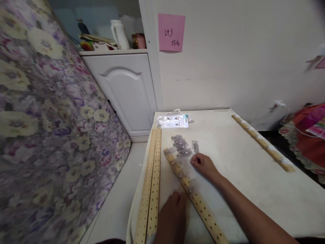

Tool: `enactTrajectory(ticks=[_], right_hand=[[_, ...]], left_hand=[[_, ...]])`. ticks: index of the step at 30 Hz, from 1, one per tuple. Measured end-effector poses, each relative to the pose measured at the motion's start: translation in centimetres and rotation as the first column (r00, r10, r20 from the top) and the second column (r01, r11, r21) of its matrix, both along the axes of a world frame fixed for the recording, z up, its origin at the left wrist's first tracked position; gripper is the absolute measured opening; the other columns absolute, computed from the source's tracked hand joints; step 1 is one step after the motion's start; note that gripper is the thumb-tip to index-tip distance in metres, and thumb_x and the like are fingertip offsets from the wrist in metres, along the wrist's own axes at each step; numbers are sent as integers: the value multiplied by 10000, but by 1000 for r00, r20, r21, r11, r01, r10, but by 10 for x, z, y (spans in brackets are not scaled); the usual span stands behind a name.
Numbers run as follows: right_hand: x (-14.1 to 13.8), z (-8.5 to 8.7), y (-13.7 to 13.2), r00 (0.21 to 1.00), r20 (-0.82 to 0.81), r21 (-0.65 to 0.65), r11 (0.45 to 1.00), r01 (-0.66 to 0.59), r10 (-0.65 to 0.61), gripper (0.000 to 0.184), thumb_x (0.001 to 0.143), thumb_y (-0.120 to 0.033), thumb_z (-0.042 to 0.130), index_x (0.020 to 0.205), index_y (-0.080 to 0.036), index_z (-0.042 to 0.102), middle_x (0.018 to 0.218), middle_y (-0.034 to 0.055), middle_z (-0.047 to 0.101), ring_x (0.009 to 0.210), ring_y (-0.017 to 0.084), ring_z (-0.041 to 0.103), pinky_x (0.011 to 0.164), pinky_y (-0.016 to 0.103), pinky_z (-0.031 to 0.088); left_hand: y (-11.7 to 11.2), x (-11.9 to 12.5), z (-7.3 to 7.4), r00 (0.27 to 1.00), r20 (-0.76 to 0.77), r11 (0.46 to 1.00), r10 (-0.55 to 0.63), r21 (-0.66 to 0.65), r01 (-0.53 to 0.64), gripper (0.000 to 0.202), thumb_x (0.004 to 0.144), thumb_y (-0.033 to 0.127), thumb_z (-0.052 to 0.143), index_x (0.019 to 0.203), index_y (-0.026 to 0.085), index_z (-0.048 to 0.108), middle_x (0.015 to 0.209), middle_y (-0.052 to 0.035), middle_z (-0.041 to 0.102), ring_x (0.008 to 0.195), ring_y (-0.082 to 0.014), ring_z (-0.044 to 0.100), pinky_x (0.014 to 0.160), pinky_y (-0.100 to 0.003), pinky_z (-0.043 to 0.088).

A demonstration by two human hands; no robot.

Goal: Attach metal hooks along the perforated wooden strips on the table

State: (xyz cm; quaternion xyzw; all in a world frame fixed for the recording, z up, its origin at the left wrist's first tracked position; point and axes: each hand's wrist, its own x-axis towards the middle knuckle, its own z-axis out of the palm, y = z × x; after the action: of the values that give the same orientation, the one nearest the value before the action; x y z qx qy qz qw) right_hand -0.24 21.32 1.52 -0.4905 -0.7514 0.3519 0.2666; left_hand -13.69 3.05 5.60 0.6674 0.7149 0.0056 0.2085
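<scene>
Perforated wooden strip (195, 200) lies under left hand (172, 217), flat; right hand (204, 165) fingers curl, touching small bags (181, 145)

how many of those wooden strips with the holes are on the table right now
4. Two perforated strips lie side by side along the table's left edge, one diagonal strip runs between the left hand and right hand, and one far strip lies at the right.

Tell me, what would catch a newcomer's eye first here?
Probably the pink sticky note on the white wall above the table. Next, the perforated wooden strip lying slantwise between the two hands: the right hand reaches toward a pile of small clear bags, the left hand rests near the table's front edge.
</scene>
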Motion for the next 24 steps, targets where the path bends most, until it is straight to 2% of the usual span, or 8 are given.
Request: enactTrajectory(ticks=[6,8,11,15,20,24], right_hand=[[6,3,1,994,-53,-51,995,90,-93,83,691,-235,519,615,-203,531,596,-24,583,578,136,537,540,232,382],[12,2,-1,988,-79,-82,989,123,-129,77,690,-223,496,615,-213,491,547,-41,559,518,128,539,504,226,385],[21,1,-5,978,-129,-155,978,143,-163,66,726,-232,452,660,-230,441,466,-69,521,407,126,540,428,221,392],[34,-1,-10,962,-196,-204,967,151,-192,70,760,-290,466,734,-232,437,476,-69,541,415,142,578,412,227,425],[43,-6,-14,948,-273,-225,969,100,-162,181,785,-337,487,905,-206,520,502,-64,558,443,133,565,465,239,446],[42,-10,-13,943,-302,-207,975,81,-143,172,782,-334,501,889,-204,535,546,-72,524,460,124,565,465,231,421]], left_hand=[[-1,-1,-3,1000,18,1000,5,15,-5,402,837,129,379,1195,235,530,1098,-75,558,996,-223,531,797,-321,424],[-1,-1,-2,1000,25,1000,2,12,-2,400,838,125,381,1193,234,528,1100,-74,558,995,-219,532,797,-317,426],[-1,-3,-1,999,34,1000,7,17,-8,379,854,133,370,1179,236,536,1094,-72,562,988,-208,541,801,-303,432],[-4,-3,-1,996,84,998,-3,59,-2,353,861,154,376,1157,235,551,1078,-73,571,994,-207,551,813,-297,446],[-10,-12,-2,980,197,975,37,208,-79,315,898,206,342,1104,246,575,1031,-74,592,931,-200,579,778,-302,468],[4,-39,5,946,309,898,98,382,-218,274,912,265,353,1098,230,552,956,-58,597,880,-190,583,757,-313,476]])
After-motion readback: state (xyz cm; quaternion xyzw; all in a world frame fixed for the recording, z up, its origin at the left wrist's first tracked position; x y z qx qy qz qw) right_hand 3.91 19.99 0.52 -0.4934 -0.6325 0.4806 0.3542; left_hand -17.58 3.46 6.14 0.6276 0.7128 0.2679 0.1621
